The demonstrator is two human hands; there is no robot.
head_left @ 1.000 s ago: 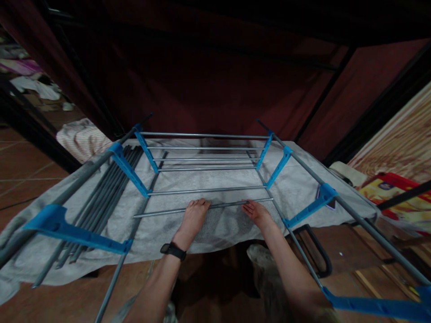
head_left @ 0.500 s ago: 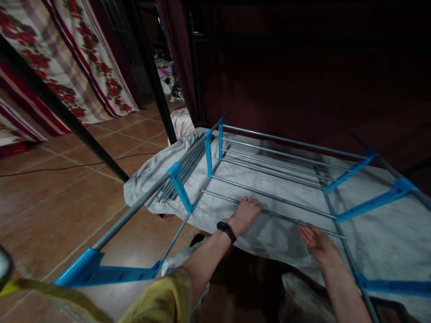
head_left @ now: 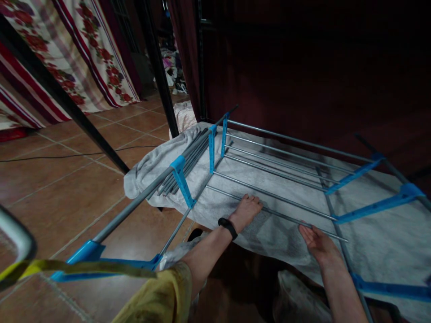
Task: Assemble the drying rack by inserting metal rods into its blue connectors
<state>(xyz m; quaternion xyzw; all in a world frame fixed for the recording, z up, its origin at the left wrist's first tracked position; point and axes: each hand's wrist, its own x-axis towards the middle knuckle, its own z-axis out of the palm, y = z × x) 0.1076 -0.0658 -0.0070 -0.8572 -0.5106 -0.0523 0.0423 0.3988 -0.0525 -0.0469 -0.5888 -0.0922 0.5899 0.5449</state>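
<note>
A drying rack of grey metal rods and blue plastic brackets (head_left: 182,179) lies flat over a pale grey towel (head_left: 370,215). Both hands are on one loose-looking thin grey rod (head_left: 283,216) nearest me. My left hand (head_left: 247,210), with a black band on the wrist, lies over the rod, fingers curled down onto it. My right hand (head_left: 314,237) is palm up under the rod, fingers curled lightly around it.
A bundle of spare grey rods (head_left: 183,166) lies on the towel's left side. Red-brown floor tiles (head_left: 60,179) spread to the left, with a black cable across them. Floral curtains (head_left: 67,49) hang at the far left. A dark maroon fabric wall (head_left: 303,76) stands behind the rack.
The view has swung left, from facing the rack square on to seeing it at an angle. Both hands have stayed on the near rod; the right hand has turned palm up.
</note>
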